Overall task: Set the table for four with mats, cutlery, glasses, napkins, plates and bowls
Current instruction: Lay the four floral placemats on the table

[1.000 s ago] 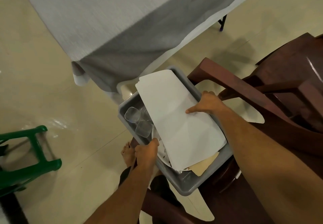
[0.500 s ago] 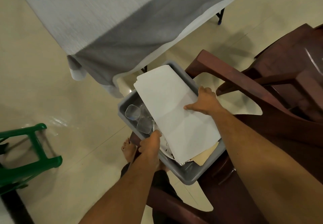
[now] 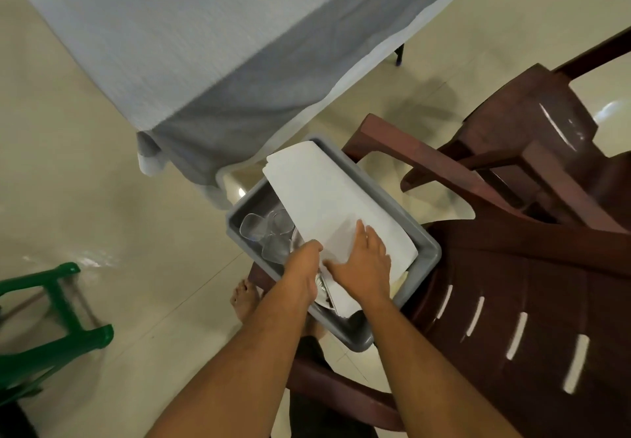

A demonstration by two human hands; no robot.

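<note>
White mats [image 3: 327, 205] cover most of the bin [image 3: 428, 253]; glasses [image 3: 264, 232] apparently stay reachable leftward.

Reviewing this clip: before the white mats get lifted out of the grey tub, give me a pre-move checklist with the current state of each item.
1. Right hand on the white mats: ok, lies flat on top.
2. Left hand has the stack's near edge: cannot tell, fingertips hidden.
3. Glasses clear of the mats: ok, beside them in the grey tub.
4. Tub steady on the brown chair: cannot tell, one corner overhangs.
5. Table with grey cloth free to receive mats: ok.
</note>
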